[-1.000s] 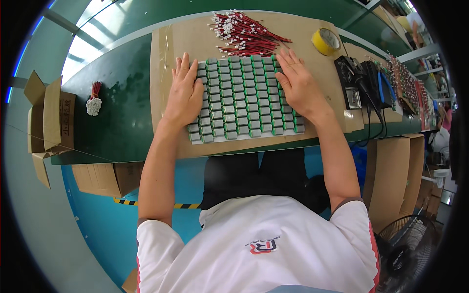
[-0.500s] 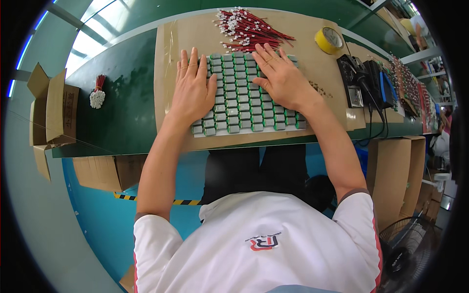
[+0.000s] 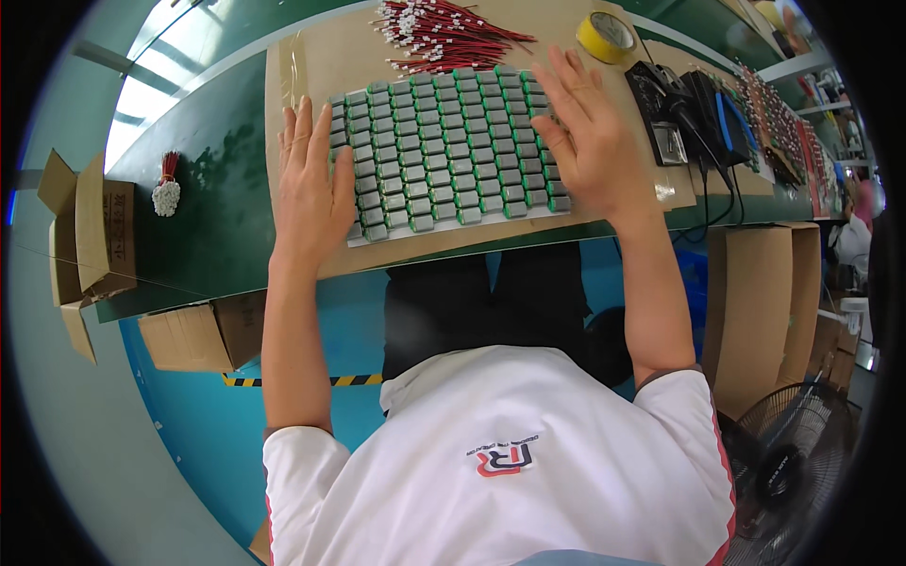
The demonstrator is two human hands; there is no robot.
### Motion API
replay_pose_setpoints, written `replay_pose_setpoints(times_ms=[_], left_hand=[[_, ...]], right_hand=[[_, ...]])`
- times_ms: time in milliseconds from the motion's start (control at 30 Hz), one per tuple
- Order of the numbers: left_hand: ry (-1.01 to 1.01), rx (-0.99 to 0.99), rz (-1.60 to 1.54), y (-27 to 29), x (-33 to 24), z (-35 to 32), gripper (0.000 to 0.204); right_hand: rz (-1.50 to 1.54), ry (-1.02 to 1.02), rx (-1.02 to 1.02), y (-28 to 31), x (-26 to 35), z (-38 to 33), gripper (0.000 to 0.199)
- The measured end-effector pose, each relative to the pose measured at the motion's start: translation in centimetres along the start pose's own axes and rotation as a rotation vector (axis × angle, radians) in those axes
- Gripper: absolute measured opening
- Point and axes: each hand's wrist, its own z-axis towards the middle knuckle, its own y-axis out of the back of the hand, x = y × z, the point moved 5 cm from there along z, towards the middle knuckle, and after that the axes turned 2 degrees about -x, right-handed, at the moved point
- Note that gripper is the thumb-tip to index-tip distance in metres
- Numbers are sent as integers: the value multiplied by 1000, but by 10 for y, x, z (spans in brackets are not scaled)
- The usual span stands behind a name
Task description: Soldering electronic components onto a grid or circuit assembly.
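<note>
Rows of small grey blocks with green ends (image 3: 444, 160) lie close together on a white sheet or board (image 3: 481, 219), whose edge shows along the near side. My left hand (image 3: 312, 193) is at the left edge of the rows, fingers stretched out and thumb beside the outermost blocks. At the right edge, my right hand (image 3: 601, 141) has its fingers spread, with the thumb near the last blocks. Neither hand grips anything. Whether the palms touch the sheet cannot be seen.
Red wires with white connectors (image 3: 453, 38) lie heaped behind the rows. A yellow tape roll (image 3: 607, 36) and a black soldering set (image 3: 672, 113) are at the right. On the green table's left lie a small wire bundle (image 3: 166, 189) and an open carton (image 3: 106, 222).
My right hand has moved off the top of the blocks to their right side. My left hand has shifted slightly outward, uncovering more blocks. The whole view has also shifted.
</note>
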Motion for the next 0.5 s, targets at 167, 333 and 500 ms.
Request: replay_pose_setpoints(times_ms=[167, 333, 500], left_hand=[[44, -219, -238, 32, -18, -33, 41], [473, -679, -490, 56, 46, -149, 29], [954, -929, -502, 52, 117, -227, 38]], right_hand=[[190, -244, -253, 30, -17, -55, 41], [839, -789, -619, 36, -47, -125, 36], [1319, -1037, -778, 44, -50, -148, 37]])
